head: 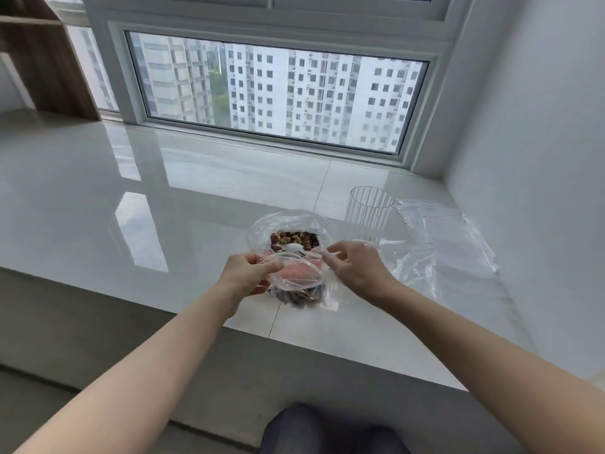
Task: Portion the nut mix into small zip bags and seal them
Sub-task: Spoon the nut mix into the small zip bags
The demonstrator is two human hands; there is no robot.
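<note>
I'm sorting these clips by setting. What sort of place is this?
Probably a high-rise flat: a wide tiled window ledge serves as the worktop, the window looks onto apartment towers, and wooden shelving stands at the left.

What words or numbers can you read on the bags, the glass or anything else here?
None can be read.
Small zip bag held by the left hand and right hand: clear plastic, no print visible.
Big bag of nut mix: no label visible.
Ribbed glass: plain.
Empty bags: plain.
Buildings outside the window: no signs legible.
</note>
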